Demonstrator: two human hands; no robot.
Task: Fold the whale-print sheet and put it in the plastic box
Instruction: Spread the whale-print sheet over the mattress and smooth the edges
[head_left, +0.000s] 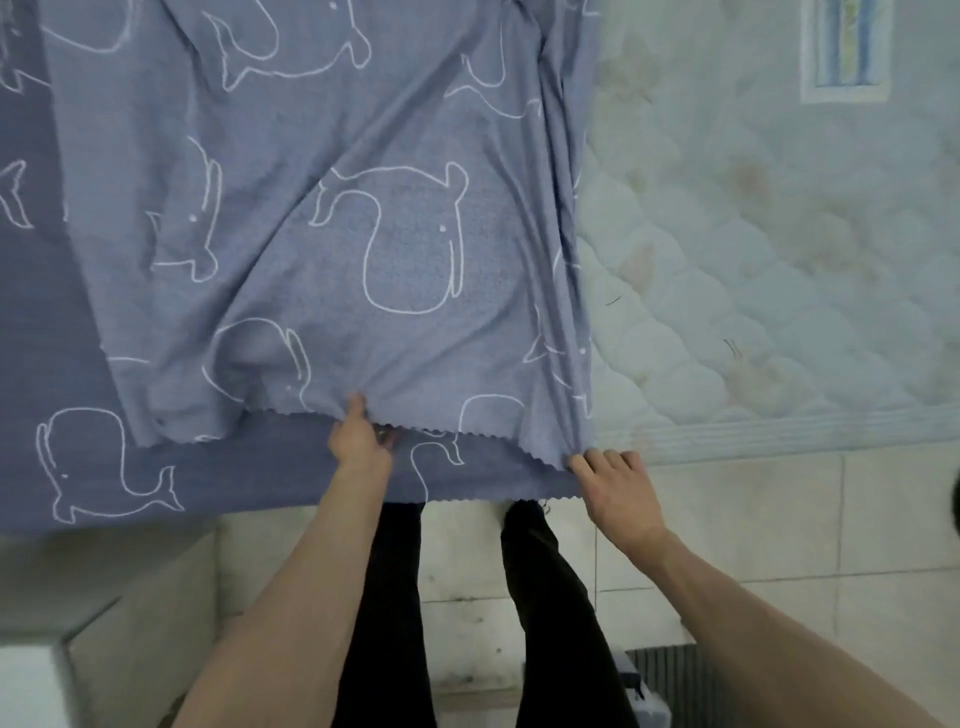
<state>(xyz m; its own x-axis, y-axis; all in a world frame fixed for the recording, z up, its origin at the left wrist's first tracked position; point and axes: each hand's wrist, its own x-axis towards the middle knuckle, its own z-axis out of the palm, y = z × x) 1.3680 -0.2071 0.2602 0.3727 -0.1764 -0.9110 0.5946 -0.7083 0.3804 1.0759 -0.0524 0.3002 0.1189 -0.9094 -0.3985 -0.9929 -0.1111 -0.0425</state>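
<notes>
The whale-print sheet (291, 218), blue-grey with white whale outlines, lies spread over the left part of a mattress, one layer folded over another. Its zigzag-cut near edge runs across the middle of the view. My left hand (358, 436) pinches that upper layer's edge, thumb on top. My right hand (615, 483) grips the sheet's near right corner at the mattress edge, fingers curled over the cloth. The lower layer hangs over the bed's near side. I cannot make out the plastic box for certain.
A bare quilted white mattress (769, 291) fills the right side. Below it lies a tiled floor (753, 545), with my dark-trousered legs (540, 597) standing on it. A pale box-like object (31, 686) sits at the lower left corner. A dark ribbed object (660, 675) lies near my right leg.
</notes>
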